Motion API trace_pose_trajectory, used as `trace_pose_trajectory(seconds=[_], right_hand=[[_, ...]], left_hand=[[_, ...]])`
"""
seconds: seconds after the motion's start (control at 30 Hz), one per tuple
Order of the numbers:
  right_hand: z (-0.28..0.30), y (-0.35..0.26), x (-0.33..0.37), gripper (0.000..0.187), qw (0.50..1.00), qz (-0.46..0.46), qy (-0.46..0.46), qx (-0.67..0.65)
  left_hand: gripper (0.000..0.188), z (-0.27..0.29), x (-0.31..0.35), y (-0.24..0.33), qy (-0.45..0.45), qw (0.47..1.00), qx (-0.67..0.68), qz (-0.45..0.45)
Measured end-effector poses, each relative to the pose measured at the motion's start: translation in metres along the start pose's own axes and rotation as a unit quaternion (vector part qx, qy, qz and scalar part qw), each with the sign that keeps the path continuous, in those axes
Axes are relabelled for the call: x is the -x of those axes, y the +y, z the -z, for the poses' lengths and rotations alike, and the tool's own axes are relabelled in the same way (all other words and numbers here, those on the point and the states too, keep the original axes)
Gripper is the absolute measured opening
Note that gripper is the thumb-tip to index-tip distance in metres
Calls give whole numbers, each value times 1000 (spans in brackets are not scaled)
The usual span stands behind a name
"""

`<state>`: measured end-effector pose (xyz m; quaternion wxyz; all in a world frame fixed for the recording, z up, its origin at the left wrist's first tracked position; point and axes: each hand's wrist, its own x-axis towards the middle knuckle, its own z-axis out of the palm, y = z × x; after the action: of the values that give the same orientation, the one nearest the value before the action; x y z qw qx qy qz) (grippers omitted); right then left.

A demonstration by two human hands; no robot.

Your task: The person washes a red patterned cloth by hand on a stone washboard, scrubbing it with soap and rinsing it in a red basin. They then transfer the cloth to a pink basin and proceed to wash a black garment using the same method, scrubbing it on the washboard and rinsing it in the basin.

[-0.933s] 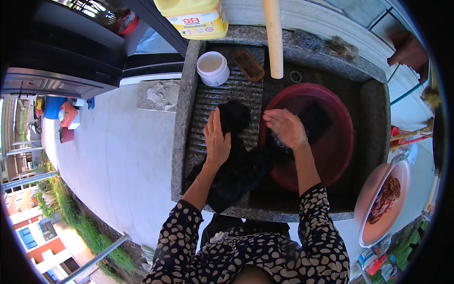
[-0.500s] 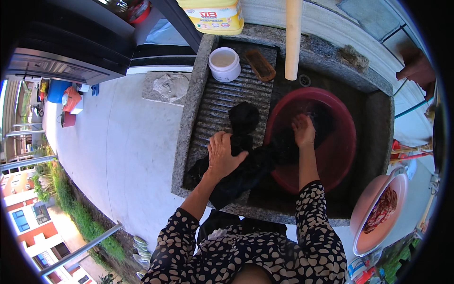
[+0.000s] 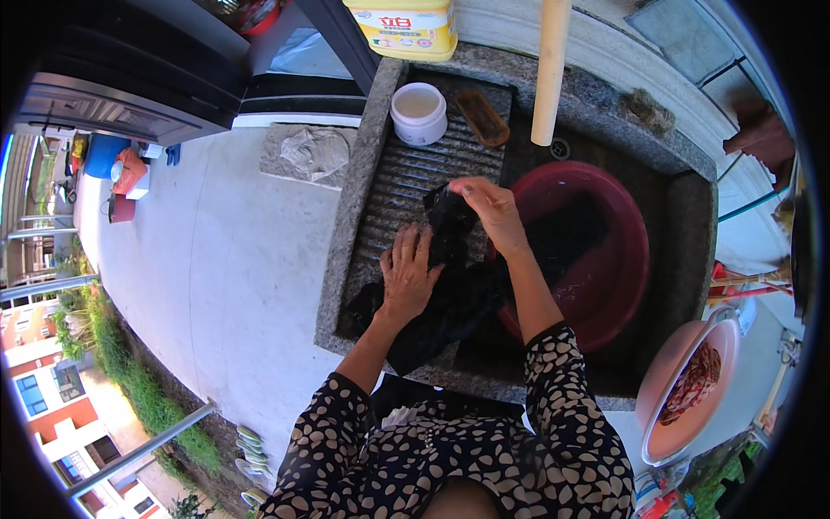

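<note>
A wet black garment (image 3: 458, 303) lies bunched over the ribbed washboard (image 3: 393, 186) of a stone sink, one end trailing into the red basin (image 3: 637, 259). My left hand (image 3: 408, 275) rests at the garment's left edge on the ribs, fingers spread. Above the garment's upper end, my right hand (image 3: 494, 216) is tilted and cupped, its fingers pointing left with nothing visible in them. Its palm side is partly hidden. Water stands in the basin, with dark cloth under it.
At the washboard's top are a white tub (image 3: 419, 117) and a brown scrub brush (image 3: 482, 118). A yellow jug (image 3: 406, 30) stands on the rim. A pale pole (image 3: 551, 78) reaches over the sink. A pink basin (image 3: 683, 432) holding patterned cloth is at right.
My right hand has risen from the red basin and moved left over the garment's upper end. My left hand has shifted slightly and lies flatter.
</note>
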<state>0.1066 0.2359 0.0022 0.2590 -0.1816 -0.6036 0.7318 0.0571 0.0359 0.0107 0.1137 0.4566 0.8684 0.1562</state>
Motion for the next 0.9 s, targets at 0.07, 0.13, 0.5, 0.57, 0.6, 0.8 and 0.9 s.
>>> trace_pose_trajectory(seconds=[0.07, 0.13, 0.5, 0.57, 0.6, 0.8, 0.9], right_hand=[[-7, 19, -5, 17, 945, 175, 63, 270], [-13, 23, -1, 16, 803, 273, 90, 522], [-73, 32, 32, 23, 823, 92, 15, 560], [-45, 39, -30, 20, 763, 58, 113, 634], [-39, 40, -39, 18, 717, 113, 163, 668], [-76, 22, 44, 19, 838, 146, 101, 515], [-95, 3, 77, 23, 819, 163, 20, 551]], left_hand=[[73, -1, -2, -4, -41, 999, -16, -29], [75, 9, -3, -5, -92, 995, -30, -18], [78, -4, 6, -30, -117, 992, -35, -38], [77, -4, -5, -22, -127, 989, -39, -58], [77, 0, -5, -22, -146, 987, -38, -60], [83, 4, -6, -33, -213, 976, 5, -41], [84, 7, -1, -42, -145, 982, -24, -118]])
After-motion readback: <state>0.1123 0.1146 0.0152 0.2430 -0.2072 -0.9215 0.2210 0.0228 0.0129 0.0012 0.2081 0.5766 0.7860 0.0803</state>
